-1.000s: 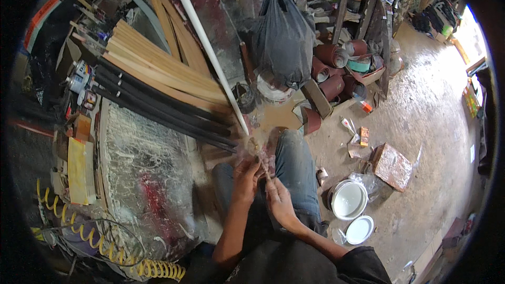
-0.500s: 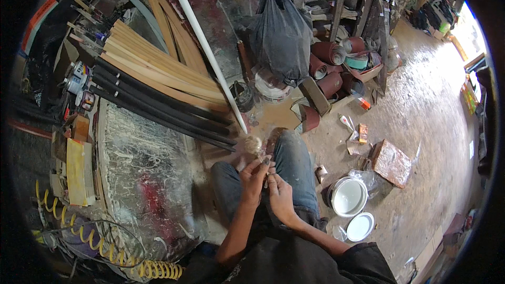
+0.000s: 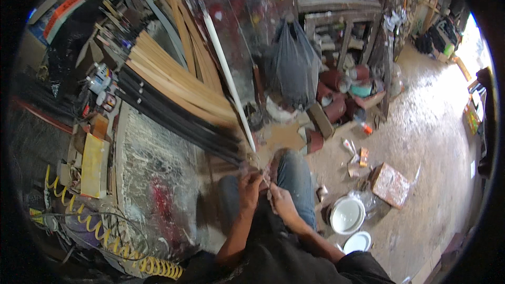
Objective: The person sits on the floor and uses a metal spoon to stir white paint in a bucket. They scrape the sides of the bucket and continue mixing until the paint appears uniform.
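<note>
Both hands meet above my lap, between my jeans-clad knees. My left hand (image 3: 250,189) is closed, thumb and fingers pinched together. Close against it on the right, my right hand (image 3: 281,203) is closed too. A small, thin, pale piece (image 3: 266,180) shows between the two sets of fingertips, too blurred to name. Just beyond the fingers is a pale rounded shape (image 3: 253,159), smeared and partly hidden. The lower end of a long white pole (image 3: 227,73) comes down near it.
Curved wooden strips (image 3: 179,84) and black tubes (image 3: 173,121) lie at the left over a paint-stained board (image 3: 152,163). On the right floor are a white tub (image 3: 348,215), its lid (image 3: 357,242) and a speckled block (image 3: 390,185). A grey plastic bag (image 3: 294,66) hangs ahead, near sandpaper rolls (image 3: 334,109).
The view has tilted, so the surroundings sit lower and more of the far shelf shows. My hands stay together over my lap; the pale rounded shape is now nearer the fingers and less visible.
</note>
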A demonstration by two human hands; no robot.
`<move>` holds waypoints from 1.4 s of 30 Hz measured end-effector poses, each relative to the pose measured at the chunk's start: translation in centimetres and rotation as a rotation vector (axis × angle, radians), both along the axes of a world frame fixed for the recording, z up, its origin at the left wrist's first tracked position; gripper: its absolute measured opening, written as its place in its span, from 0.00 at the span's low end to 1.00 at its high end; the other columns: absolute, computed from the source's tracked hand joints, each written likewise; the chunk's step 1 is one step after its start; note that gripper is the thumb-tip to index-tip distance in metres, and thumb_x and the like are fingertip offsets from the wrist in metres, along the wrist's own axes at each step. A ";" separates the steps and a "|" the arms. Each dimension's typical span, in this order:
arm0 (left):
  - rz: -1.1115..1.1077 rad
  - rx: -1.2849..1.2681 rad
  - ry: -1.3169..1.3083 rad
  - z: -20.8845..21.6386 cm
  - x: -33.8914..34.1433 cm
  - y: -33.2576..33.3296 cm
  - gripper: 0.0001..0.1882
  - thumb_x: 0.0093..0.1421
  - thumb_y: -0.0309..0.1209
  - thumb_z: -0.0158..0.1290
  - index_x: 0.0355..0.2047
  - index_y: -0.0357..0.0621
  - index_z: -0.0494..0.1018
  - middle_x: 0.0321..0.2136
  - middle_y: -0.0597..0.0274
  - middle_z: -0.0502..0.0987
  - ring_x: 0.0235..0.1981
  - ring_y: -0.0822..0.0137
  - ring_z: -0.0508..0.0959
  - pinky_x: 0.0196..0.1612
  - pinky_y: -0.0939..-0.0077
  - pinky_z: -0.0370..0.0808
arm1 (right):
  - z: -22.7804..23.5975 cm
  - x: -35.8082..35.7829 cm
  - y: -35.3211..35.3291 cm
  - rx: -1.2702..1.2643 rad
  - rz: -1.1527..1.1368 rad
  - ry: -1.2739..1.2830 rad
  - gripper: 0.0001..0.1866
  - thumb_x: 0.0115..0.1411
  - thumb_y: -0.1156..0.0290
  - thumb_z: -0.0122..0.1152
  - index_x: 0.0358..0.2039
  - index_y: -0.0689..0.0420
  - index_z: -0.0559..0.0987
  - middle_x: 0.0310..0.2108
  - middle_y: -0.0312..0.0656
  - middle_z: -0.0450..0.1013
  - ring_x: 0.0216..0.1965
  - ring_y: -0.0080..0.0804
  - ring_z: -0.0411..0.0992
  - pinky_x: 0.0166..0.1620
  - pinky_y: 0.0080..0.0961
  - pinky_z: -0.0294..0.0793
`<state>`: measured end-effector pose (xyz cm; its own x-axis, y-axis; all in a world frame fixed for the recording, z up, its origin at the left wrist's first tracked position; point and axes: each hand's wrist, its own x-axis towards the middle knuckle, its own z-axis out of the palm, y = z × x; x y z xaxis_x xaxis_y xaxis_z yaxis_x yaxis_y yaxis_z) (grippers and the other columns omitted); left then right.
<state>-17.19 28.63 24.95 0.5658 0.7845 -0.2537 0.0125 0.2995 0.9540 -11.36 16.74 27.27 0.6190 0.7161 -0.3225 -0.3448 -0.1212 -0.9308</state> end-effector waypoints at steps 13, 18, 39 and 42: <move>-0.015 -0.122 -0.163 2.2 1.3 -1.9 0.09 0.63 0.26 0.50 0.42 0.36 0.72 0.29 0.60 0.77 0.28 0.73 0.76 0.31 0.80 0.74 | 0.6 1.1 -0.5 -0.061 0.041 -0.232 0.17 0.69 0.63 0.42 0.32 0.63 0.74 0.19 0.43 0.65 0.24 0.32 0.68 0.32 0.30 0.67; 0.106 0.106 -0.009 2.5 3.8 -2.1 0.08 0.63 0.29 0.50 0.38 0.37 0.73 0.22 0.65 0.74 0.21 0.74 0.71 0.25 0.78 0.70 | 1.8 0.2 0.9 -0.027 -0.229 -0.434 0.15 0.67 0.64 0.45 0.44 0.62 0.75 0.31 0.56 0.73 0.31 0.46 0.72 0.38 0.32 0.70; -0.499 0.741 0.186 2.8 2.8 -0.8 0.11 0.58 0.21 0.48 0.42 0.36 0.72 0.33 0.54 0.79 0.33 0.62 0.80 0.38 0.67 0.75 | -1.8 3.0 -2.0 -0.248 -0.011 -0.291 0.21 0.64 0.53 0.49 0.32 0.58 0.80 0.26 0.52 0.76 0.32 0.50 0.76 0.38 0.40 0.72; -0.517 0.622 0.220 2.1 2.9 -0.4 0.12 0.57 0.20 0.48 0.42 0.36 0.73 0.36 0.54 0.79 0.36 0.63 0.79 0.41 0.68 0.75 | -2.9 2.9 -1.9 -0.235 -0.021 -0.384 0.16 0.63 0.59 0.49 0.36 0.59 0.77 0.29 0.54 0.75 0.36 0.54 0.74 0.39 0.43 0.72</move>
<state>-14.25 28.19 27.10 0.8810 0.4731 -0.0071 0.2089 -0.3753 0.9031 -8.44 14.87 24.39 0.7392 0.6369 -0.2190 0.0155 -0.3412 -0.9399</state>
